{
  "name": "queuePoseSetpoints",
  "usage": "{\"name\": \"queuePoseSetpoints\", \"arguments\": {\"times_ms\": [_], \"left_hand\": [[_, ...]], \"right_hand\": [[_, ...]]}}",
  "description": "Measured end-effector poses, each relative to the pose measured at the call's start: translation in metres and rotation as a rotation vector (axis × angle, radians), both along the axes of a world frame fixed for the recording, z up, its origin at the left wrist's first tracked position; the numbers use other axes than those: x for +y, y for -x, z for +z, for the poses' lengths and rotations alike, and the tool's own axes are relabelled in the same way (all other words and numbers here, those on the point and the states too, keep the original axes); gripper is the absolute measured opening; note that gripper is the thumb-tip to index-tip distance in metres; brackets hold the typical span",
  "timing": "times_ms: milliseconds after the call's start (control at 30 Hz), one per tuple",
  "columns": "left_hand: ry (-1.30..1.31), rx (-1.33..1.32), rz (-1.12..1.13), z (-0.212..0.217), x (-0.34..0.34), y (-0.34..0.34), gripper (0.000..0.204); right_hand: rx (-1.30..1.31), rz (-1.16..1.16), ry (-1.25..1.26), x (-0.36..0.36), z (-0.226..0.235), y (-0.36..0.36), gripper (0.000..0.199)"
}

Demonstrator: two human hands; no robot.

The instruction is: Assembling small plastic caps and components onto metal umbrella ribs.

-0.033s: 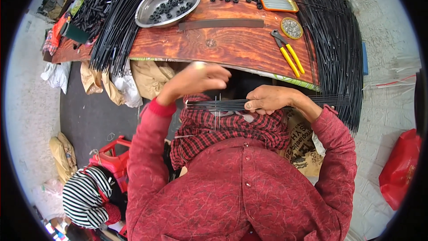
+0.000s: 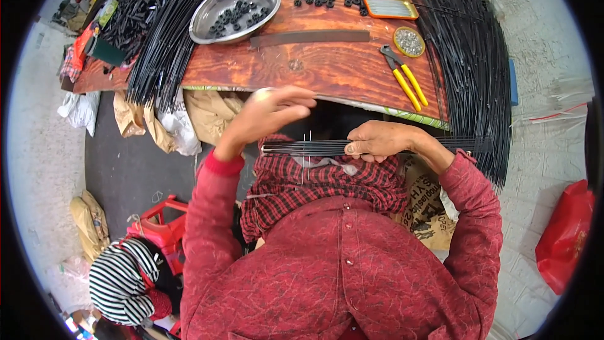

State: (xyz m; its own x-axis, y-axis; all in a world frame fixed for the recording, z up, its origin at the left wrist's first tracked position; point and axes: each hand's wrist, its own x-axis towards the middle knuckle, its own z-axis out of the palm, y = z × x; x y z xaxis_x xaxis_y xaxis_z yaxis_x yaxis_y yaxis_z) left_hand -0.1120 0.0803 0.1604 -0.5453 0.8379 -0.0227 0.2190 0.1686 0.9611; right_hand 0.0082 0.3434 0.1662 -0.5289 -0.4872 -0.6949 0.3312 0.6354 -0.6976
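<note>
My right hand (image 2: 382, 140) is closed around a bundle of thin black rods (image 2: 327, 147) lying crosswise over my lap. Two thin silvery needles (image 2: 304, 167) cross the rods near their left end. Above that end, my left hand (image 2: 270, 115) is raised with thumb and fingers apart, and nothing shows in it. Under the rods lies a red-and-black checked cloth (image 2: 296, 192) on my lap.
Ahead stands a wooden table (image 2: 239, 66). On it are a metal bowl (image 2: 204, 9) of small black parts, a flat dark strip (image 2: 311, 37), yellow-handled pincers (image 2: 410, 87), a dish of small silvery pieces (image 2: 409, 42), an orange-rimmed tray (image 2: 390, 6) and long black rods (image 2: 469, 69).
My left hand has shifted slightly left, away from my right hand. My right hand keeps its grip on the rods. The table items sit slightly further left in the view.
</note>
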Motion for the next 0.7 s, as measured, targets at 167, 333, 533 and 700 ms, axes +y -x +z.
{"name": "queuePoseSetpoints", "arguments": {"times_ms": [167,333,533,700], "left_hand": [[-0.637,-0.517,0.385,-0.066,-0.085,-0.029,0.036],[-0.83,-0.99,0.693,-0.058,-0.046,-0.081,0.054],[-0.927,-0.768,0.641,-0.024,0.021,-0.047,0.061],[-0.843,-0.416,0.567,0.037,0.017,-0.013,0.055]], "right_hand": [[0.095,-0.252,0.038,0.022,0.019,0.006,0.036],[0.215,-0.364,0.088,0.007,0.022,0.022,0.037],[0.526,-0.445,0.095,-0.029,0.014,0.028,0.036],[0.658,-0.585,0.247,-0.061,0.035,0.039,0.035]]}}
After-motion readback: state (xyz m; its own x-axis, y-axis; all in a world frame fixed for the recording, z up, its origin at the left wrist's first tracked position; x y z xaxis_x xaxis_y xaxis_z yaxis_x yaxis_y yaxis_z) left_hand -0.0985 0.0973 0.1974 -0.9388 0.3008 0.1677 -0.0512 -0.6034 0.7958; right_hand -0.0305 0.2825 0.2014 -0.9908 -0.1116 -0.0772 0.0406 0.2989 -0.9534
